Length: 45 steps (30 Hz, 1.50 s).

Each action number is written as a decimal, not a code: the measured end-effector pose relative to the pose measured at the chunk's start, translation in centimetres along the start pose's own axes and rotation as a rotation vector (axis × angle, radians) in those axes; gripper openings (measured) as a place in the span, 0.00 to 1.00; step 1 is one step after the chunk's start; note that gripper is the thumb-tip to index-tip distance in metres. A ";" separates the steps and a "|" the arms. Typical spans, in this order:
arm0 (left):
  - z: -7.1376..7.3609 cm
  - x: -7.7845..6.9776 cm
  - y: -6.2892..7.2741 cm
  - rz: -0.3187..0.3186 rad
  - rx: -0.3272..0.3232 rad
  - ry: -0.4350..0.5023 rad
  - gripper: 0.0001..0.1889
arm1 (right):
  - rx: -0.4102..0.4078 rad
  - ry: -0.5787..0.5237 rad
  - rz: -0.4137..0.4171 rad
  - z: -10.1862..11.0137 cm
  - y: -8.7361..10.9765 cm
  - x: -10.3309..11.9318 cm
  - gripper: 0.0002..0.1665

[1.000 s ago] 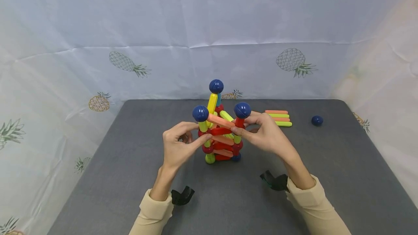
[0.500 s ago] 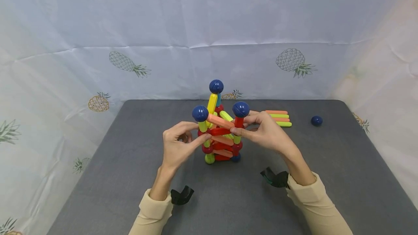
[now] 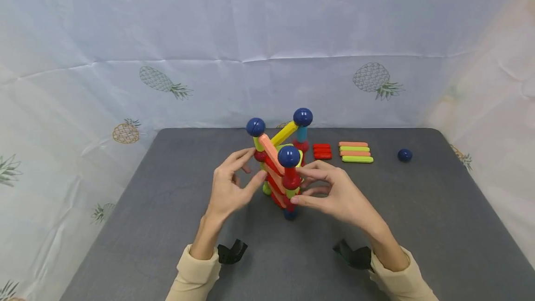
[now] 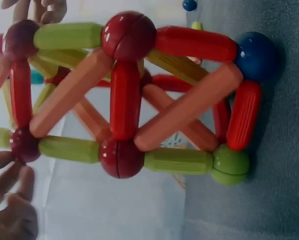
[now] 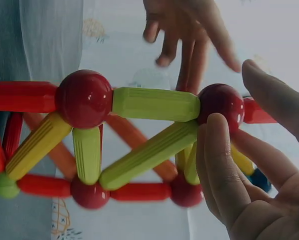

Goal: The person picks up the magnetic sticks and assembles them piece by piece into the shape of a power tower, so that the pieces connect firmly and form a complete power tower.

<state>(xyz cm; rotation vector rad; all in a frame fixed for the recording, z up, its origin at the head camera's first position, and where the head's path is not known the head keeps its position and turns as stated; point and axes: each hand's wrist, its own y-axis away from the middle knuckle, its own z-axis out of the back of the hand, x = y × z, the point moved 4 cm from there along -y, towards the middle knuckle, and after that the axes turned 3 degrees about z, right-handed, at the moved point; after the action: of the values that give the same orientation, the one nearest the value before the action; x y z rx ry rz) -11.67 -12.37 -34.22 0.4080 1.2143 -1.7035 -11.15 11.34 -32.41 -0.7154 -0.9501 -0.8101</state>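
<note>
A tower of magnetic sticks and balls (image 3: 273,178) stands on the dark table between my hands, with dark blue balls on top. My left hand (image 3: 227,187) is at its left column, thumb and forefinger spread. In the left wrist view, my fingertips (image 4: 20,167) touch a dark red ball (image 4: 24,145). My right hand (image 3: 336,194) curls around the near right column. The right wrist view shows its fingers (image 5: 219,160) overlapping a dark red ball (image 5: 222,100), while the thumb (image 5: 272,90) stands a little apart from it. The tower partly hides the left fingertips in the head view.
Right of the tower lie short red sticks (image 3: 322,151) and a row of longer orange and lime sticks (image 3: 355,148). Farther right is a loose blue ball (image 3: 404,155). A pineapple-print cloth (image 3: 234,92) hangs behind the table (image 3: 443,226).
The tower has turned: its near right column has swung toward me and its back column rightward, uncovering the red sticks. My right hand has moved down and nearer; the left thumb has come away.
</note>
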 end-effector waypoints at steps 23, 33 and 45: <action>-1.6 1.0 -0.3 -0.018 0.386 0.160 0.36 | 0.130 0.344 -0.062 5.1 0.2 -6.6 0.17; -2.2 1.3 -0.4 -0.100 0.481 0.245 0.28 | -0.043 0.724 -0.303 9.3 -2.3 -15.0 0.29; -0.8 0.4 -0.3 -0.241 0.019 0.154 0.33 | -0.085 0.831 -0.305 9.6 -3.0 -16.6 0.23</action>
<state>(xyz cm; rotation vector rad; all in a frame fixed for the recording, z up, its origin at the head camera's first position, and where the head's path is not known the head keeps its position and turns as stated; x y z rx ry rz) -12.30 -11.87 -34.69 0.4241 1.4054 -1.9182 -23.38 22.13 -42.86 -0.2445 -0.2664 -1.2844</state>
